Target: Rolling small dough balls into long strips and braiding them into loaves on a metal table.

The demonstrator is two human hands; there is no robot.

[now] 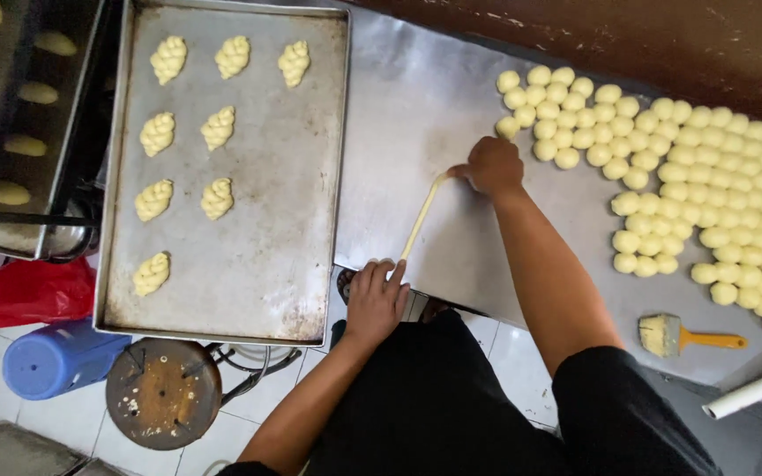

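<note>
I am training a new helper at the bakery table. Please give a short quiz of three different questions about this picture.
1. True or false: both hands touch the dough rope.
2. How many braided pieces lie on the baking tray?
3. Which lies nearest the pastry brush? A) dough balls B) stool C) blue container

Key: 1 true: left hand, right hand. 2 eight. 3 A.

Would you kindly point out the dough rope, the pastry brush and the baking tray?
dough rope (422, 216), head view, middle of the strand.
pastry brush (661, 334), head view, bristles.
baking tray (293, 220), head view, bare floor.
</note>
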